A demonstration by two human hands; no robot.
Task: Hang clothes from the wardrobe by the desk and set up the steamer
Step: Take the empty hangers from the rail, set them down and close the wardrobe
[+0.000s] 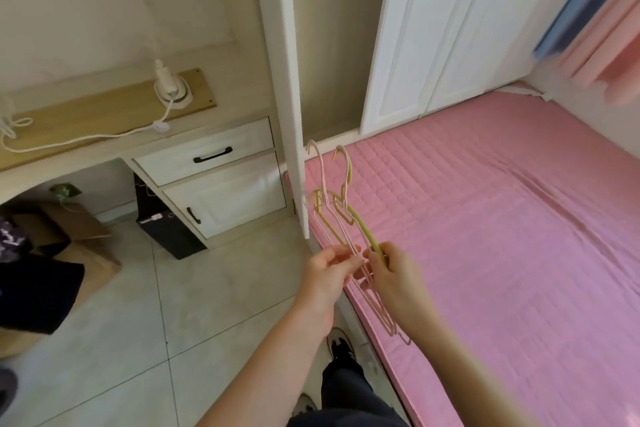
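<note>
My left grip (pixel 329 267) and right grip (pixel 394 270) both pinching a bundle of pink and yellow hangers (pixel 362 227), hooks pointing up, over the edge of the pink bed (pixel 485 218), beside the open wardrobe door (pixel 287 80), steamer (pixel 169 87) standing on the table (pixel 104 111), its cord (pixel 104 136) trailing left

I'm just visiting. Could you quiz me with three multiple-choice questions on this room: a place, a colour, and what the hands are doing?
1. Where is the white steamer? A on the desk; B on the floor; C on a chair.
2. What colour is the bed cover? A blue; B pink; C grey.
3. What are the left hand and right hand doing? A hanging empty; B pulling a drawer; C both holding the hangers.
Answers: 1 A, it stands on the wooden top; 2 B, the quilted cover is pink; 3 C, both hands' fingers curl round the wire bundle.
</note>
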